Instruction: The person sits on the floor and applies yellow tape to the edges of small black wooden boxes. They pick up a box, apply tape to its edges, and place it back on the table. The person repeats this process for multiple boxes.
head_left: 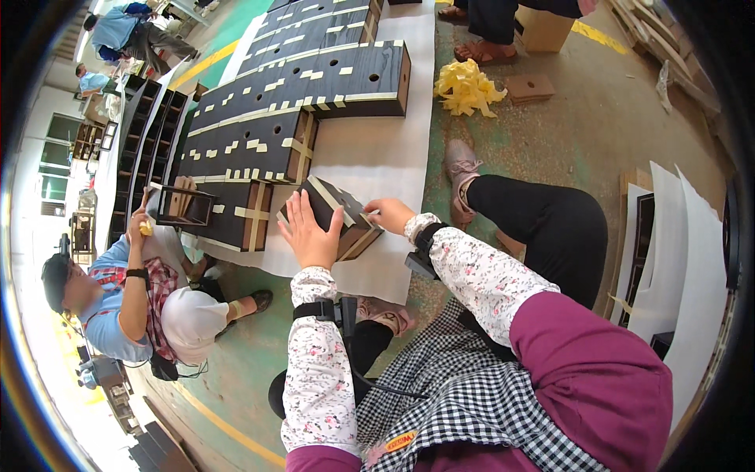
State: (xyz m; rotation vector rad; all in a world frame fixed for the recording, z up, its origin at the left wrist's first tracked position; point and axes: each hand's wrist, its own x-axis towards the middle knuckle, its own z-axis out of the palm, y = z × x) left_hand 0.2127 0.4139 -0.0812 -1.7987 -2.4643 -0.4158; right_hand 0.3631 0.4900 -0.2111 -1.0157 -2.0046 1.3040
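Note:
A small dark wooden box (351, 202), with bare wood on its end and pale tape strips along its edges, sits tilted on the white sheet in front of me. My left hand (312, 236) lies flat over its dark face with the fingers spread. At the box's right edge, beside the tape, my right hand (391, 215) has its fingers pinched together. Whatever is between those fingertips is too small to make out. Just left of the box stands a row of dark boxes (228, 216) with pale tape across their ends.
Longer rows of dark boxes (354, 75) with round holes and tape pieces stretch away on the white sheet (370, 149). Crumpled yellow tape (466, 88) and wooden pieces (529, 88) lie on the floor at right. A co-worker (130, 295) at left handles an open dark frame (185, 206).

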